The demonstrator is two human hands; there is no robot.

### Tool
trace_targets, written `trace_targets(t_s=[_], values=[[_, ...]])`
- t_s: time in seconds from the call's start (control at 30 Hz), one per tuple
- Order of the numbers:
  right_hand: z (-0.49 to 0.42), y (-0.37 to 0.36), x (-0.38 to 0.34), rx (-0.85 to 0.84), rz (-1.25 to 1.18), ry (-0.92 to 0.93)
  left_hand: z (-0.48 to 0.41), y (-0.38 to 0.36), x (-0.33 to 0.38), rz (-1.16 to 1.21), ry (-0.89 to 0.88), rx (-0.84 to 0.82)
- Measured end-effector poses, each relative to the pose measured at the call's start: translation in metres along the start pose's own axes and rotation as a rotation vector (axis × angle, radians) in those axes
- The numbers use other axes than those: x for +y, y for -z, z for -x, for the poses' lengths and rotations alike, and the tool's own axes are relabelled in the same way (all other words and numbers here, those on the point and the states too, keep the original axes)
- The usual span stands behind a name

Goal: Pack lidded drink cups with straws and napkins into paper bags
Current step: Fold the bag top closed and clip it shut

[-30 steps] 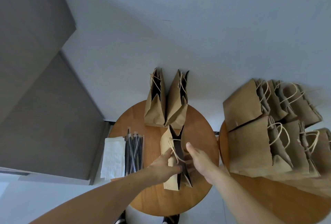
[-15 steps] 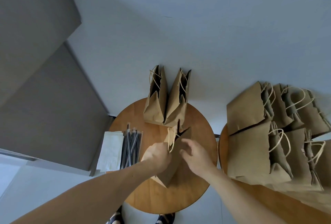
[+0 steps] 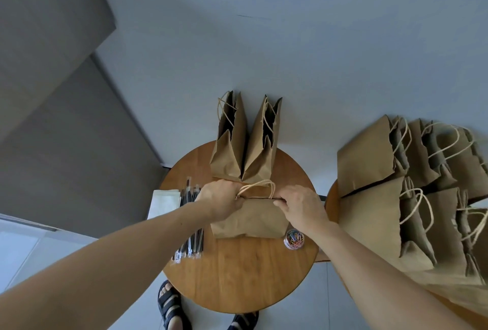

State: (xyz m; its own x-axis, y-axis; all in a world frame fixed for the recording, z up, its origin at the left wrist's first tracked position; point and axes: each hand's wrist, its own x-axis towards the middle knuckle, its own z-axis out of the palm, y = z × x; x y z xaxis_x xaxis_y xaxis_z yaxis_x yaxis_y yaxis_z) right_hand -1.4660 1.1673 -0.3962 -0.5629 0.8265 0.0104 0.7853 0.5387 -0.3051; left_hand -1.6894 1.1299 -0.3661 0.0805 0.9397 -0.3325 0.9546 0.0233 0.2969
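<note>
A brown paper bag stands broadside to me in the middle of the round wooden table. Its top edge is pressed flat, with a twine handle looping up. My left hand pinches the top edge at the left corner. My right hand pinches it at the right corner. Two more paper bags stand open behind it at the table's far edge. Wrapped black straws lie left of the bag, partly under my left forearm. White napkins lie beyond them. No cup is visible.
A small clear tub of coloured paper clips sits by the bag's right bottom corner. A second table at the right carries several filled paper bags. My sandalled feet show under the table's near edge.
The bag has turned from end-on with its mouth open to broadside with its top pressed flat. Both hands moved apart to its top corners. The paper clip tub has come into view.
</note>
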Motion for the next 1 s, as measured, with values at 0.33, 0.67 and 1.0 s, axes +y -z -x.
trace_targets(t_s=[0.33, 0.67, 1.0], values=[[0.005, -0.007, 0.010, 0.002, -0.330, -0.041, 0.005, -0.033, -0.010, 0.083, -0.069, 0.194], [0.049, -0.104, 0.082, -0.350, -0.160, -0.622, -0.017, -0.039, -0.023, 0.165, -0.269, 0.397], [0.045, -0.152, 0.090, -0.470, 0.069, -0.641, -0.019, -0.049, -0.027, 0.146, -0.343, 0.469]])
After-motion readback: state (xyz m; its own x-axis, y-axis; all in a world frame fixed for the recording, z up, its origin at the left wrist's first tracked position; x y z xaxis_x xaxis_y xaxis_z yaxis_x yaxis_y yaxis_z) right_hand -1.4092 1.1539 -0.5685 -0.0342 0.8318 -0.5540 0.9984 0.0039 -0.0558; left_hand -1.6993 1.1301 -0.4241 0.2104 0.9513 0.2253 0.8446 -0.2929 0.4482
